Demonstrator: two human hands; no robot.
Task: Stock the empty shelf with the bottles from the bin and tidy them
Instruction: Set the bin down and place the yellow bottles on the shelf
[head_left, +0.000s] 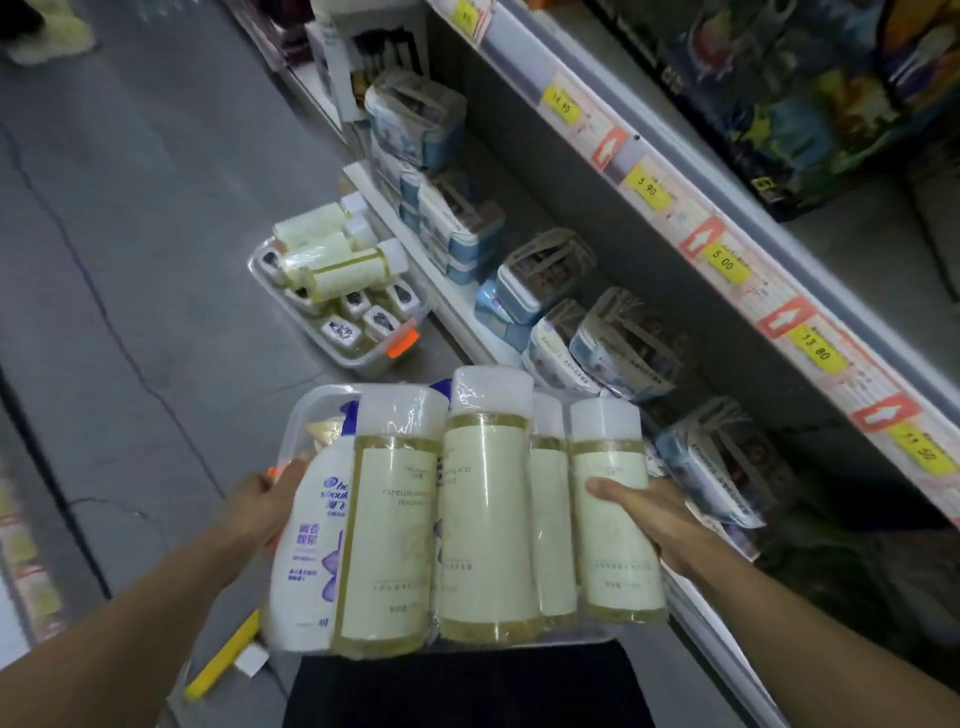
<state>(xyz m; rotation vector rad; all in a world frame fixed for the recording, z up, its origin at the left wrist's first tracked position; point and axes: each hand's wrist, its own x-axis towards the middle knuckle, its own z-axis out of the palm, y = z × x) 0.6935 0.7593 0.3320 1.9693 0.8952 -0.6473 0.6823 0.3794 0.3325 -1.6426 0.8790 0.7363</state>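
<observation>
Head view: left hand (262, 499) and right hand (641, 512) are wrapped round the sides of a clear plastic bin (301, 421), carrying pale yellow white-capped bottles (488, 519) beside the low shelf (457, 291). Looks like the fetching step; next it needs setting down so a hand's free for bottles.

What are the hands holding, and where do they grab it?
Both hold a clear bin of bottles: the left hand grips its left edge, and the right hand is at its right side, fingers on a bottle.

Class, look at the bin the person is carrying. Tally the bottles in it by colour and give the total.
Pale yellow bottles with white caps: 4
White shampoo bottle with blue cap: 1
Total: 5, in the clear bin held by the left hand and right hand.
</observation>
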